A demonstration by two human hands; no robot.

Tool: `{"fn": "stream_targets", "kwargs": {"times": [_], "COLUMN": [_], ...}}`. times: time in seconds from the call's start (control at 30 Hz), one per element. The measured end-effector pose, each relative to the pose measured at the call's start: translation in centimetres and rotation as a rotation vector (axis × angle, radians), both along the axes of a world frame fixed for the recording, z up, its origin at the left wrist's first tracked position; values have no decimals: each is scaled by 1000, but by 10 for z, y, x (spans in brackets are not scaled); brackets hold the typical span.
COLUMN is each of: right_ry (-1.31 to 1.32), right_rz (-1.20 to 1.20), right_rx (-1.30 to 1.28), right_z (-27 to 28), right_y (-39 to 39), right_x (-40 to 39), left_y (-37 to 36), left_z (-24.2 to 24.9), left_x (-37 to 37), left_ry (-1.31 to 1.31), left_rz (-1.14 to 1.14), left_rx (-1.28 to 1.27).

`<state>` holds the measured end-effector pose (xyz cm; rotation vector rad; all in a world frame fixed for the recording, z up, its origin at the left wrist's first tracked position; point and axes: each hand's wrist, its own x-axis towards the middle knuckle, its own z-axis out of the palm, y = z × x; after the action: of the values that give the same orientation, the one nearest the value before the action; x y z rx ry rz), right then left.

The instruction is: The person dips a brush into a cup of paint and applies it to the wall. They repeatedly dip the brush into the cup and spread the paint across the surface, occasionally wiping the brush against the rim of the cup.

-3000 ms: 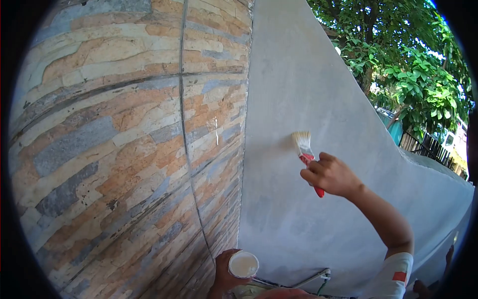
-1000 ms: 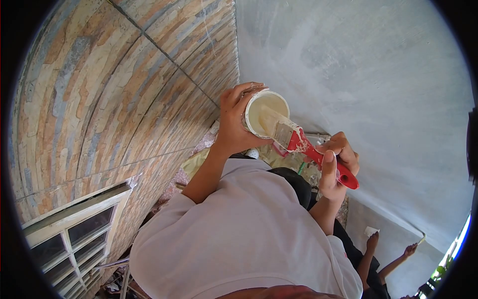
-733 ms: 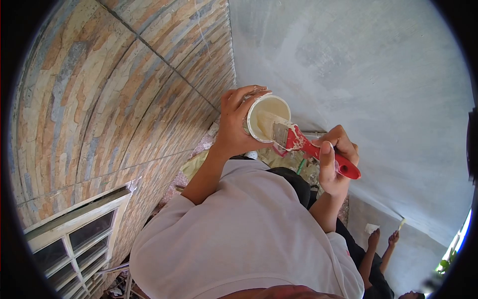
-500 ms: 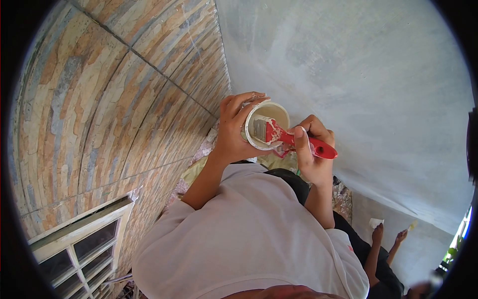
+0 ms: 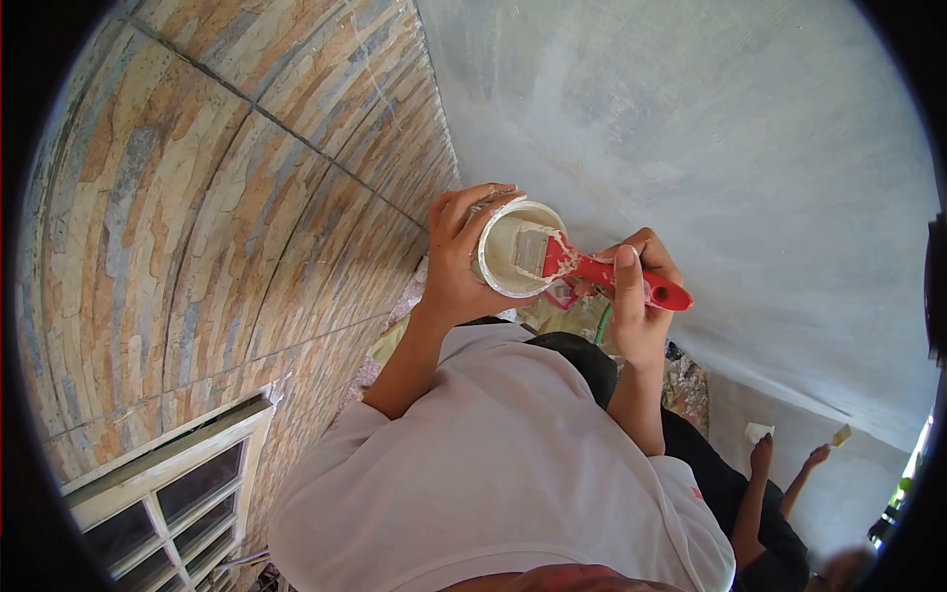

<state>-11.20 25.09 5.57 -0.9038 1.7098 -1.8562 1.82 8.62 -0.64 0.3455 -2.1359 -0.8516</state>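
Observation:
My left hand [image 5: 462, 252] is wrapped round the side of a white paint cup [image 5: 490, 222], its mouth tipped toward me. Pale paint coats the inside of the cup. In my right hand [image 5: 639, 296] is a paintbrush [image 5: 592, 268] with a red handle, thumb on top and fingers curled beneath. The brush's bristle end lies within the cup's mouth, close to the right rim. Wet paint is smeared over the red part near the ferrule, and the hole at the handle's end points to the right.
A stone-patterned tiled wall [image 5: 237, 217] rises on the left, with a white-framed window [image 5: 187, 483] low in it. The grey plastered wall [image 5: 691, 128] stands ahead and right. At lower right, another person's arms [image 5: 755, 493] hold a white container [image 5: 759, 432] and a brush [image 5: 840, 436].
My right hand and the brush have shifted slightly right, bringing the bristles nearer the cup's right rim. The cup has moved a little left. The other person's brush hand has moved right and up.

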Motion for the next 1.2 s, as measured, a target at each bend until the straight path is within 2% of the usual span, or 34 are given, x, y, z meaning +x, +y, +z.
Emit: {"fn": "stream_targets", "kwargs": {"times": [0.07,0.3,0.37,0.4,0.47,0.5,0.6,0.7,0.77,0.93,1.03,1.2], "right_ry": [-116,-163,-233,-157,-238,-255,-125,34,230,285,147,221], "right_rz": [-83,-136,-203,-230,-339,-380,-279,-119,-73,57,5,26], "right_rx": [-42,-55,-6,86,44,29,31,94,128,156,153,209], "right_z": [1,-6,-5,-12,-22,-29,-37,-27,-25,-10,-4,-4], "right_y": [2,10,10,14,8,5,3,3,-5,-32,-38,-32], "right_x": [1,1,4,2,7,6,-5,-10,-11,-4,-3,-3], "left_y": [-1,0,1,-3,-2,-1,-1,5,6,7,5,2], "left_z": [-2,-2,-2,0,6,5,2,6,2,-10,-10,-11], "left_x": [1,0,-3,-1,3,3,7,15,15,18,18,19], "left_ry": [-7,8,43,76,49,124,100,104,103,104,103,97], "left_rz": [-8,11,-3,-4,2,17,10,119,59,120,144,136], "left_rx": [15,19,17,7,20,10,-6,-43,-15,21,12,35]}}
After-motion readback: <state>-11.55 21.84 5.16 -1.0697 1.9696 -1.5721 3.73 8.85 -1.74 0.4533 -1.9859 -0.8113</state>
